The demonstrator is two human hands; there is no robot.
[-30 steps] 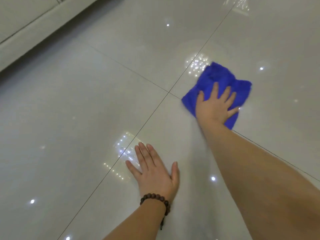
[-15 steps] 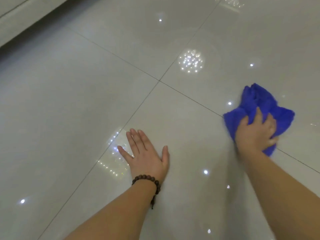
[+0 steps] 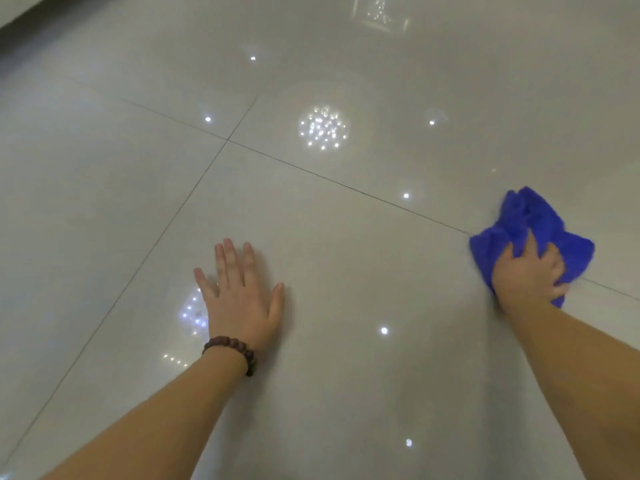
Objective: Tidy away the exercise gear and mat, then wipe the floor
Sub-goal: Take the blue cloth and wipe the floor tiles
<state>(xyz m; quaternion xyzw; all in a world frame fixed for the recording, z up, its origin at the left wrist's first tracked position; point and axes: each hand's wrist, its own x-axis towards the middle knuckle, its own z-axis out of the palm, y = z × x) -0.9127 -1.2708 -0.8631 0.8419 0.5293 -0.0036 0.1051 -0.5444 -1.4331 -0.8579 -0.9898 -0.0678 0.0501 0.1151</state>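
A bunched blue cloth (image 3: 526,216) lies on the glossy pale tiled floor (image 3: 311,209) at the right, across a grout line. My right hand (image 3: 528,275) presses down on it, fingers curled into the fabric. My left hand (image 3: 239,292) rests flat on the tile at lower centre, fingers spread, holding nothing. A dark bead bracelet (image 3: 232,351) circles the left wrist. No exercise gear or mat shows in this view.
Grout lines cross at a joint (image 3: 227,140) ahead of my left hand. Ceiling lights reflect in the tiles as bright spots (image 3: 323,128). A dark shadowed edge of furniture or wall (image 3: 20,15) sits at the top left corner.
My right hand swept the blue cloth from the centre tile joint over to the right and toward me, and the cloth bunched up. My left hand stayed planted on the floor.
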